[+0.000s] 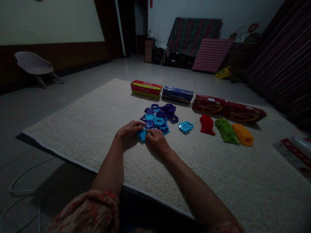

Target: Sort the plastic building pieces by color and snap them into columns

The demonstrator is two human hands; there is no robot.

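Note:
Both my hands meet at the near edge of a pile of purple and light-blue toothed pieces (167,111). Between them is a light-blue piece (142,136). My left hand (130,131) pinches its left side with bent fingers. The fingers of my right hand (156,139) close on its right side. To the right of the pile lies a separate light-blue group of pieces (186,127). Farther right are a red stack (207,125), a green stack (227,131) and an orange stack (243,135).
Behind the pieces stand a red and yellow box (146,89), a blue box (177,94) and two dark red boxes (209,104) in a row. They rest on a cream mat (85,129). A transparent package (296,153) lies at the right edge. A small chair (35,64) is far left.

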